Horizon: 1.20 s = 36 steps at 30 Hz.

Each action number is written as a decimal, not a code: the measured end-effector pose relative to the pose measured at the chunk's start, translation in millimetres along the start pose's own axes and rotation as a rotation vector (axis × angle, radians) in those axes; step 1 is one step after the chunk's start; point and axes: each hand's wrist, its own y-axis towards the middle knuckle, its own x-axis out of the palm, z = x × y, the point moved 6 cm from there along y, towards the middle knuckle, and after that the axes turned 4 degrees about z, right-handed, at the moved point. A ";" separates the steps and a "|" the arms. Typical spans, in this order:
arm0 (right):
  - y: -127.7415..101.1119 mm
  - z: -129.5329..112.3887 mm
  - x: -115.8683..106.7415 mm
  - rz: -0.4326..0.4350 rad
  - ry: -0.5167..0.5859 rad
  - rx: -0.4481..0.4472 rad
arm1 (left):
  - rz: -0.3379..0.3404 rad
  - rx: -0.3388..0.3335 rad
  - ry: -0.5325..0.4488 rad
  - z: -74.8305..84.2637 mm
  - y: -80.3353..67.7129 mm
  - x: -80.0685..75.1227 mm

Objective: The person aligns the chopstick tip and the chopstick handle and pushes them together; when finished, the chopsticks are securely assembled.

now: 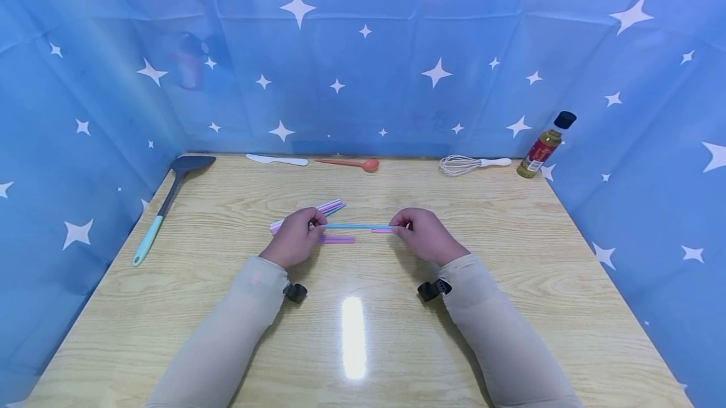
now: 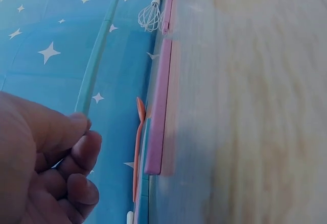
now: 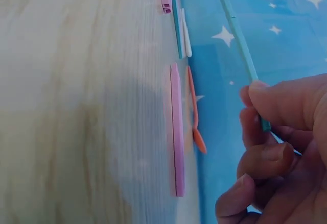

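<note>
Above mid-bench, the left hand (image 1: 296,236) and right hand (image 1: 422,233) each pinch one end of a blue straw (image 1: 354,226) (fingers clenched around it). The step looks like handling one straw; next would call for steady, level grip clear of the pink straw (image 1: 337,239) below.

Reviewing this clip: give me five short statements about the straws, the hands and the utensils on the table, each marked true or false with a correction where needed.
1. Both hands hold one blue straw between them, the left hand at one end and the right hand at the other. True.
2. The blue straw lies flat on the table. False: both wrist views show it lifted above the wood.
3. A whisk lies beside the bottle at the far right. True.
4. The spatula lies along the right edge. False: it lies along the left edge.
5. A pink straw lies on the table below the blue one. True.
</note>
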 end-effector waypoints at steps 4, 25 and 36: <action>-0.5 -2.9 0.8 0.047 0.022 -0.037 | 0.023 0.011 0.004 0.8 -1.5 -1.8; -5.7 -13.0 2.0 0.139 0.170 -0.066 | 0.092 -0.020 -0.090 -2.1 -4.6 -18.4; -2.9 -5.6 1.0 0.134 0.212 0.006 | 0.045 -0.141 0.028 -33.9 -0.9 -37.1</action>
